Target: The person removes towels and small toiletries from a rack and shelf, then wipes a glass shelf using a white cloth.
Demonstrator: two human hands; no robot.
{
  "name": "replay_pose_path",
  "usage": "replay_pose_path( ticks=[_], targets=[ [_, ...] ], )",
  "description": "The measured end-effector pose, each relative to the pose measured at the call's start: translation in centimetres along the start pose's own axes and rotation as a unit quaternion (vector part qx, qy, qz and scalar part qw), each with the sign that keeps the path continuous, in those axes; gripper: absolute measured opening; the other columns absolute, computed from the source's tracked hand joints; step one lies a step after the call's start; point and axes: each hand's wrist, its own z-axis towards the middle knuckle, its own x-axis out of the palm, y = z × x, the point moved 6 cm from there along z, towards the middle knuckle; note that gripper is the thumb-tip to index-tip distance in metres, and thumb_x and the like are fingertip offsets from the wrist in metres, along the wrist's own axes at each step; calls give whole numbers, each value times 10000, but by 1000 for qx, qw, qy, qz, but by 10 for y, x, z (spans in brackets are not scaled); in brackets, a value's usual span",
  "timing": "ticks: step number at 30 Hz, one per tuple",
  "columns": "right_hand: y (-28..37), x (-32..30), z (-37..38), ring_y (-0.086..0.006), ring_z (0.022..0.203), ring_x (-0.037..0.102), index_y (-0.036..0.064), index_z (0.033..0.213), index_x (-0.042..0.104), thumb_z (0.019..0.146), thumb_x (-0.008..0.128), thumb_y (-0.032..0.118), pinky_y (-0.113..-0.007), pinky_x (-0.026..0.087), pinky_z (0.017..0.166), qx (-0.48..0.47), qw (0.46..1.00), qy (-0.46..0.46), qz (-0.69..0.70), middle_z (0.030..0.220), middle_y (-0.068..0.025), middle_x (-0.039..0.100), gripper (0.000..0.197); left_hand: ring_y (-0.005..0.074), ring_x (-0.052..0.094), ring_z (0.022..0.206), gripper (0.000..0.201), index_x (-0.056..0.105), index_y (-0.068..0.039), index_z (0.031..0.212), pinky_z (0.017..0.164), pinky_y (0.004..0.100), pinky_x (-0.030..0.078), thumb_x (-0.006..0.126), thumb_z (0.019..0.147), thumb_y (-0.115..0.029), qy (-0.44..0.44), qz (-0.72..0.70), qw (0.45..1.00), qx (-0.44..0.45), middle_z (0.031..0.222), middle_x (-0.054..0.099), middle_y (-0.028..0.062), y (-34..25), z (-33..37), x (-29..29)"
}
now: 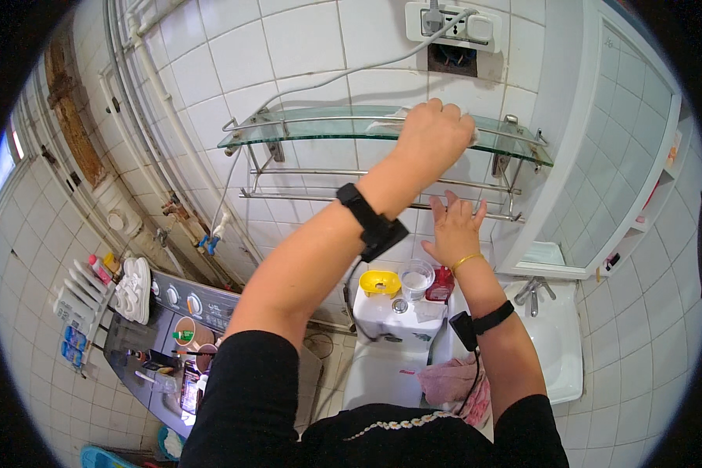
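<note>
My left hand (434, 139) reaches up to a glass wall shelf (320, 131) with a metal rail, its fingers curled down over the glass. A white cloth or tissue (384, 123) pokes out beside this hand, mostly hidden under it. Just below the shelf is my right hand (455, 234), fingers spread, close to the lower metal bars (304, 196). It holds nothing; whether its fingertips touch the lowest bar I cannot tell.
Beneath stands a toilet tank (391, 321) bearing a yellow dish (380, 282), a clear tub (417, 279) and a red package (441, 285). A mirrored cabinet (624, 148) and sink (558, 343) are right; a washing machine (152, 343) holding cups is left. A cable (351, 72) crosses above.
</note>
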Motion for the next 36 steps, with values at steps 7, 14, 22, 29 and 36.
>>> replay_pose_path(
  ticks=[7,14,22,29,36],
  targets=[
    [-9,-7,-4,-379,1599,555,259,1762,583,801,1083,488,-875,135,1448,-10,999,3,39,1793,-142,568,1108,322,796,1029,230,848,-186,1253,845,478,674,840,1031,-245,-24,5,1000,-1,1099,805,61,25,-25,-22],
    [-8,3,-3,-417,1612,531,237,1790,547,799,1069,568,-882,142,1438,-12,1000,2,17,1815,-144,535,1168,324,785,1006,236,854,-170,1241,842,482,665,835,1018,-248,-52,29,998,-21,1080,805,58,9,-17,-18],
    [0,-8,-1,-370,1646,539,291,1783,579,803,1086,505,-845,118,1466,2,999,19,30,1834,-134,553,1124,325,779,990,225,849,-177,1208,814,491,650,798,988,-170,-51,7,999,1,1013,765,54,11,-17,-13],
    [12,-20,-2,-373,1628,546,289,1783,578,816,1082,492,-816,138,1473,-5,999,9,37,1830,-131,553,1109,303,799,1045,259,861,-236,1261,981,508,654,768,1034,-151,-41,53,996,-53,1131,833,22,130,-107,-69],
    [17,-14,1,-393,1609,537,271,1787,552,808,1089,486,-837,151,1458,-6,1000,3,23,1810,-144,548,1137,275,824,1259,527,843,-312,1428,1206,538,622,729,1037,22,16,113,991,-77,1315,881,-32,208,-164,-109]
  ],
)
